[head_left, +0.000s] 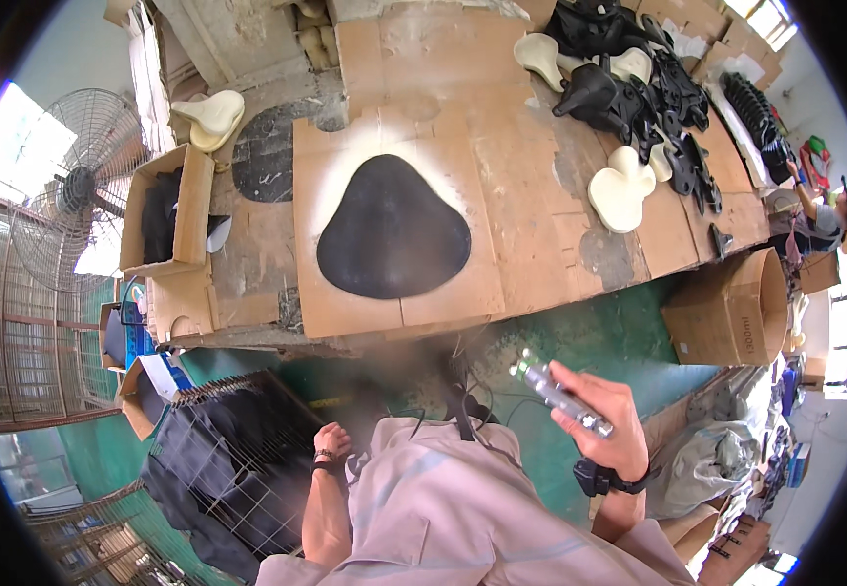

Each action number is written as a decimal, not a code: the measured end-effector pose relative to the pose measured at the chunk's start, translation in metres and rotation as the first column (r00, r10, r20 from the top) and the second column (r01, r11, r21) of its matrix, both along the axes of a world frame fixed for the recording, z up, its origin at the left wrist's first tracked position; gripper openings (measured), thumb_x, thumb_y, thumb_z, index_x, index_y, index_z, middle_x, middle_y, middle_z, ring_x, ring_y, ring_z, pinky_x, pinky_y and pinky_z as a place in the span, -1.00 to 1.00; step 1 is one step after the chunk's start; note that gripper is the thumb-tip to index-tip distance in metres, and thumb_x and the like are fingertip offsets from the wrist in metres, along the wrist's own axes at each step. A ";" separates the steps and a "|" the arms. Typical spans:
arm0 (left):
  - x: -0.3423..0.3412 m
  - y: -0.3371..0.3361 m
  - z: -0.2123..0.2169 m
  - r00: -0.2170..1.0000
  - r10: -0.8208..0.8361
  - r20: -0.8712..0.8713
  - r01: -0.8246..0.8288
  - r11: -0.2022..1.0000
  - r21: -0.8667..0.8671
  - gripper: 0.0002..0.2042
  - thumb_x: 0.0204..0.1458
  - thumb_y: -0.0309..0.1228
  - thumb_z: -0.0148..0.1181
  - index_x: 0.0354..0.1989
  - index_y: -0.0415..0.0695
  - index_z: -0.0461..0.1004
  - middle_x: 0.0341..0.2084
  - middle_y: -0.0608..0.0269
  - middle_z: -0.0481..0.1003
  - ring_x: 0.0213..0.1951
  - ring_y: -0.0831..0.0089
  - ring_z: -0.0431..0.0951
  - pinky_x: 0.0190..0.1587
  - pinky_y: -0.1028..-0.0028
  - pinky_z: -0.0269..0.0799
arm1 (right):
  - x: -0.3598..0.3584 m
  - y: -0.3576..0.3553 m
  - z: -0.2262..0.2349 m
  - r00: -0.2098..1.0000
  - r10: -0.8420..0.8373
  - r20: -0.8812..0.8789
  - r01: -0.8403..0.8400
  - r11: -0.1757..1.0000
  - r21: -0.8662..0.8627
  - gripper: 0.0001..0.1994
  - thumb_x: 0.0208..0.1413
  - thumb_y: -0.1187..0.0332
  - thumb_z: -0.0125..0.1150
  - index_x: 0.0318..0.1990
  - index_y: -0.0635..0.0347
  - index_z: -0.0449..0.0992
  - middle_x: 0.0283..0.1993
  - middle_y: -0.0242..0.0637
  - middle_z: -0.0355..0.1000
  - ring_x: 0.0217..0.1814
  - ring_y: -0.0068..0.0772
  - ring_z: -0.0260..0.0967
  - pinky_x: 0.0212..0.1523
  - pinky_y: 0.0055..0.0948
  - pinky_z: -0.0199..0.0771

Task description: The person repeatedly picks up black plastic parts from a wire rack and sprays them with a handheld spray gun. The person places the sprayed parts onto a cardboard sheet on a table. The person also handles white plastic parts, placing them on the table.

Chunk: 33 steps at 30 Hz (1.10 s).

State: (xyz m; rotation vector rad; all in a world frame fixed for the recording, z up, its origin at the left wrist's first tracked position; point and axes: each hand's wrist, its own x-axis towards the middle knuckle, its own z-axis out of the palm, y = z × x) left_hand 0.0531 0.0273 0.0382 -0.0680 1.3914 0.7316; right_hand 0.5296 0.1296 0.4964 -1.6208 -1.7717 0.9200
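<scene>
My right hand (604, 415) holds a silver spray gun (560, 393) below the table's front edge, its nozzle pointing up and left toward the table. A faint haze hangs around the nozzle. A black saddle-shaped cover (392, 240) lies flat on a cardboard sheet (345, 308) on the table, ringed by pale overspray. My left hand (331, 442) hangs low by my body, just right of a wire cage (247, 459) lined with black material; its fingers are hidden.
Black saddle shells (619, 93) and cream foam pads (621, 188) crowd the table's far right. An open cardboard box (171, 210) stands at the left, a floor fan (77, 186) beyond it. A cardboard box (731, 313) sits on the green floor. Another person (824, 215) works at the right.
</scene>
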 end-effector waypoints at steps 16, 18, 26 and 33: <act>0.014 0.010 0.025 0.970 -0.052 -0.236 0.027 0.994 -0.108 -0.69 0.13 -0.54 0.06 0.07 -0.20 0.38 -0.50 0.26 0.43 -0.61 0.51 0.43 -0.71 0.55 0.23 | 0.006 -0.009 0.012 0.992 -0.117 -0.046 0.116 0.993 -0.027 -0.42 -0.13 0.62 0.36 0.17 0.29 0.46 -0.24 -0.03 0.54 -0.32 -0.13 0.51 -0.22 -0.44 0.47; 0.005 0.015 0.023 0.998 -0.037 -0.058 0.038 0.999 0.011 -0.68 0.13 -0.53 0.07 0.08 -0.20 0.39 -0.47 0.25 0.45 -0.58 0.48 0.46 -0.67 0.53 0.32 | 0.006 -0.006 0.012 0.985 -0.152 -0.087 0.151 0.988 -0.017 -0.42 -0.13 0.62 0.36 0.17 0.29 0.46 -0.24 -0.04 0.54 -0.32 -0.13 0.52 -0.22 -0.43 0.47; 0.011 0.038 0.015 0.912 -0.228 -0.340 0.190 0.972 -0.141 -0.72 0.17 -0.39 0.11 0.05 -0.07 0.45 -0.33 0.25 0.55 -0.45 0.33 0.58 -0.50 0.39 0.50 | 0.003 -0.002 0.004 0.983 -0.166 -0.073 0.171 0.982 0.075 -0.47 -0.09 0.61 0.33 0.15 0.32 0.47 -0.26 -0.05 0.53 -0.36 -0.17 0.47 -0.27 -0.44 0.44; 0.017 0.088 0.030 0.871 -0.165 -0.463 0.263 0.952 0.154 -0.68 0.13 -0.46 0.14 0.07 -0.20 0.45 -0.36 0.19 0.56 -0.43 0.43 0.57 -0.44 0.43 0.55 | 0.029 -0.026 -0.005 0.962 -0.219 -0.161 0.227 0.973 0.032 -0.51 -0.07 0.50 0.33 0.09 0.43 0.49 -0.38 -0.13 0.50 -0.40 -0.35 0.43 -0.32 -0.52 0.38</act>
